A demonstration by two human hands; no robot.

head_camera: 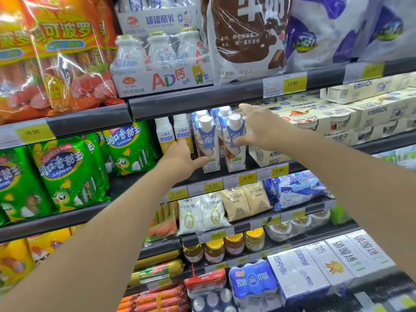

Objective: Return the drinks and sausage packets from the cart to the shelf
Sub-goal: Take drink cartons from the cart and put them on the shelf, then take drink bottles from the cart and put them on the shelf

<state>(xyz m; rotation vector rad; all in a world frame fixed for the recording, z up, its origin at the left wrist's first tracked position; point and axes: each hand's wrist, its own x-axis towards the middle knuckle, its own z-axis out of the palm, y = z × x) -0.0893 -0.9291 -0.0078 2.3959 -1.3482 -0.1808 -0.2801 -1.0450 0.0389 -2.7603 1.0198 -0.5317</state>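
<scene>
1. In the head view, two bare arms reach out to a dark metal store shelf (225, 176) with yellow price tags along its front edge.
2. Two tall blue and white drink cartons with round white caps stand side by side at the front of that shelf, and more of the same kind stand behind them.
3. The left hand (180, 154) is beside the left blue and white carton (208, 143). Its thumb touches the low part of that carton. The other fingers reach toward the back, next to two white and yellow drink bottles (173, 134), and it is hard to see if they curl.
4. The right hand (256, 127) is spread wide. Its thumb presses on the front of the right blue and white carton (235, 145), and its fingers stretch up past the cap, near the shelf above.
5. Green sausage packets with a cartoon bird (67, 172) lean in a row on the shelf to the left.
6. Orange and red sausage packets (56, 57) stand on the top shelf to the left.
7. A white pack of little milk bottles with big letters (162, 64) sits on the top shelf, next to a brown and white bag (247, 34).
8. Cream boxes of yoghurt cups (337, 118) are stacked to the right of the cartons.
9. White pouches (202, 215), jars with yellow lids (234, 246) and white milk boxes (326, 264) fill the lower shelves.
</scene>
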